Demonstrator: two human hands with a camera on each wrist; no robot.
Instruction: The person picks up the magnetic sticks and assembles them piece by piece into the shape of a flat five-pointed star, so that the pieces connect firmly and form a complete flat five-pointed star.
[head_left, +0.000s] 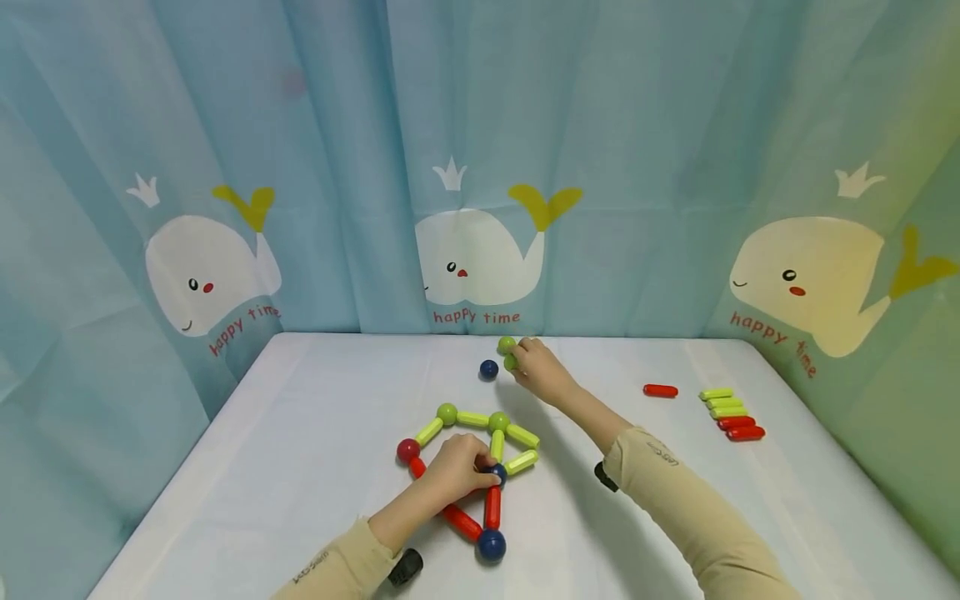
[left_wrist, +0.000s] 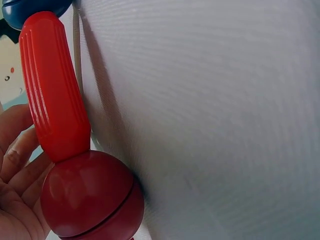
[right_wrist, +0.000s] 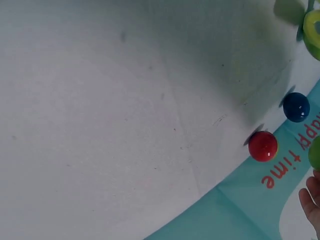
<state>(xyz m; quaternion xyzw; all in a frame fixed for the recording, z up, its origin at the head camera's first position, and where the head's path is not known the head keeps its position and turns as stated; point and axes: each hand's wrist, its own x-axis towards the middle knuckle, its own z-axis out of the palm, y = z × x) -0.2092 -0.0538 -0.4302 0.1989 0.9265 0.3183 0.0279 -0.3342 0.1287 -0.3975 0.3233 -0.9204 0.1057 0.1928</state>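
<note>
hand (head_left: 454, 468) pinching blue ball (head_left: 502, 474), head view only

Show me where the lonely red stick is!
In the head view, the red stick lies right of center on the table, left of the stick row.

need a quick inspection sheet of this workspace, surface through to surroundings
surface: white table, pale and bare at its left side
job's things: stick-and-ball frame in red, green and blue; loose blue ball beyond it
clutter: spare sticks, red and green, lying toward the table's right side
hands: left hand pinches the frame's blue ball; right hand pinches a green piece
cables: nothing seen
surroundings: blue curtain with whale pictures behind the table
</note>
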